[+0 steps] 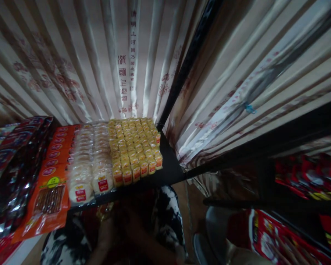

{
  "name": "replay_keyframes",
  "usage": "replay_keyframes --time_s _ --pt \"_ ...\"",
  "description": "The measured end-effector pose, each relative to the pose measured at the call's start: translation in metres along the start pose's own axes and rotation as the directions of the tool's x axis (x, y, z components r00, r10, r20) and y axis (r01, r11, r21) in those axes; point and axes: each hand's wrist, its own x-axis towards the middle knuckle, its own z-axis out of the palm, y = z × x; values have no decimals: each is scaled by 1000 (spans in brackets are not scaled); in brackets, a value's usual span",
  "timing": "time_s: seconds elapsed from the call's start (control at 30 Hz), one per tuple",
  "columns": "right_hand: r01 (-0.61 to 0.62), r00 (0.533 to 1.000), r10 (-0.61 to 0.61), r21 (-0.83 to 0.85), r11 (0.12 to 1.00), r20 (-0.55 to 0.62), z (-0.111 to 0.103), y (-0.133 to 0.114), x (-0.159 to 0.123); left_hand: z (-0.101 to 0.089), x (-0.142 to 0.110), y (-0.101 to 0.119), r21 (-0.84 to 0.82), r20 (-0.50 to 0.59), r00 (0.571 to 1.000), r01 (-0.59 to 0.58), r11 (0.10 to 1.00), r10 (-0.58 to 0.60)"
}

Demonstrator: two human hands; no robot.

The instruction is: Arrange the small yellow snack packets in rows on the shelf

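Both my arms reach down into the dark space under a black shelf [169, 170]. My left forearm [104, 239] and my right forearm [147, 243] show only dimly, and the hands and fingers are lost in shadow. Black-and-white patterned cloth [168, 217] lies on either side of the arms. On the shelf just above them lie rows of small yellow snack packets [135, 151], stacks of white round crackers in clear wrap [89, 167], and orange packets [51, 191] that overhang the front edge.
Dark shiny bags [12, 169] fill the shelf's left end. A pale pleated curtain with red characters [124, 70] hangs behind. A black post [187, 62] and black rails [264, 147] frame shelves of red packages [276, 239] at the right. A grey round object [216, 228] sits low.
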Motion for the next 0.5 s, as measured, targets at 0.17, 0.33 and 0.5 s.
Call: replay_keyframes --time_s 0.17,0.33,0.5 --pt "-103 990 98 39 994 105 -22 -11 -7 -23 -25 24 -201 -43 999 -34 979 26" --pt "-144 982 143 -2 990 123 -52 -38 -9 -48 -42 57 -341 -123 987 -139 930 102" --pt "-101 987 89 90 991 132 -85 -69 10 -72 -47 104 -514 -112 980 -197 835 162"
